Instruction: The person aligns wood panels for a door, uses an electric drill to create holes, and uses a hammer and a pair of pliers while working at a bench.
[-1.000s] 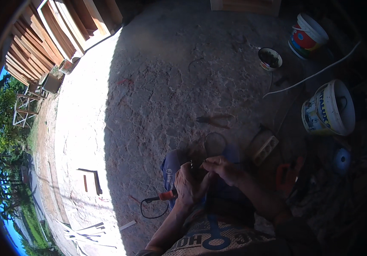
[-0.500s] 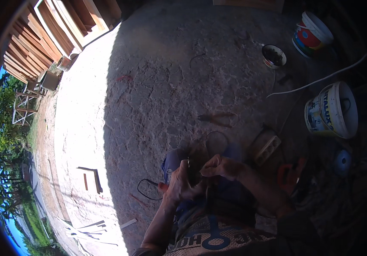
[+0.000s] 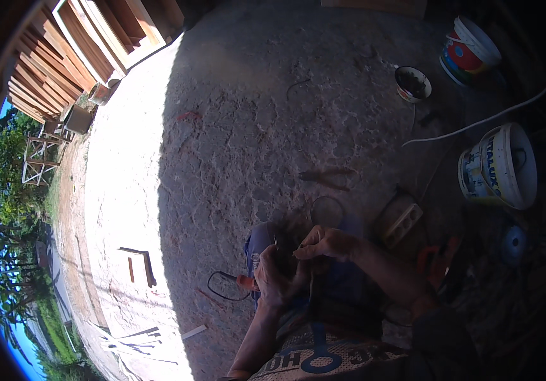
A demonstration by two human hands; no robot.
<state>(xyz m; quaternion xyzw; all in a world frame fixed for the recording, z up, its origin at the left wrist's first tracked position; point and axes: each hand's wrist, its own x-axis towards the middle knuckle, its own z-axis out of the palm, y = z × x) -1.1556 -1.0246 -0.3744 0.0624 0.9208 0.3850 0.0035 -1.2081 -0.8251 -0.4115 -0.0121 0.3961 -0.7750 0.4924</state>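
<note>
My left hand (image 3: 275, 278) is in front of my lap with its fingers curled round something dark. A small bright tip shows above its thumb, but shadow hides what the thing is. My right hand (image 3: 325, 244) is just to its right, thumb and fingertips pinched together close to the same dark thing. Whatever sits in that pinch is too small to make out. By my left wrist an orange-handled object (image 3: 245, 283) with a black cord loop lies against my leg. On the floor beyond my hands rests a pair of pliers (image 3: 328, 176), its handles spread to the right.
To the right lie a pale socket strip (image 3: 404, 226), an orange tool handle (image 3: 437, 259) and a blue disc (image 3: 513, 244). Two white buckets (image 3: 519, 166) (image 3: 470, 52) and a bowl of dark bits (image 3: 412, 84) stand farther off. A white cable (image 3: 476, 120) crosses there. Wooden frames (image 3: 104, 38) stand far left.
My left hand has turned a little and its wrist has moved right, showing more of the orange-handled object. My right hand stays pinched, almost in place. The whole view has shifted slightly.
</note>
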